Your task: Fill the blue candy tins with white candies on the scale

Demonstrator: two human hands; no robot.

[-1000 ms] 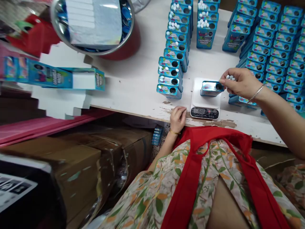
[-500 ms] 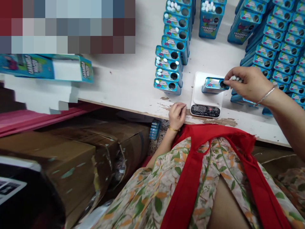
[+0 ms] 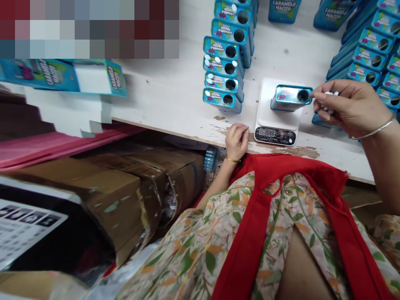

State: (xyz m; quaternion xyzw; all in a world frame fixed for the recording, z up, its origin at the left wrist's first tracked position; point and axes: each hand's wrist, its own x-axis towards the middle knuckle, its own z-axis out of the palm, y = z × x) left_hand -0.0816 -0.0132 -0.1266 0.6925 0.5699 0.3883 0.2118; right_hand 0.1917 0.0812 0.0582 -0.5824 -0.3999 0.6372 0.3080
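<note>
We see blue tins [image 3: 292, 100] with green-and-pink printing and white lettering, black round openings on top, and white pellets [image 3: 328, 101]. Our scale [image 3: 265, 100] is white with a black panel [image 3: 270, 135]; the counter [image 3: 175, 83] is white, showing brown patches. Our apron [image 3: 243, 241] is plain red over a cream dress [image 3: 193, 258] patterned with green leaves and orange shapes. Our bracelets are silver [image 3: 375, 132] and gold [image 3: 233, 160].

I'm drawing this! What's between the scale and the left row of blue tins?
In the head view, only bare white tabletop separates the scale and blue tins.
</note>
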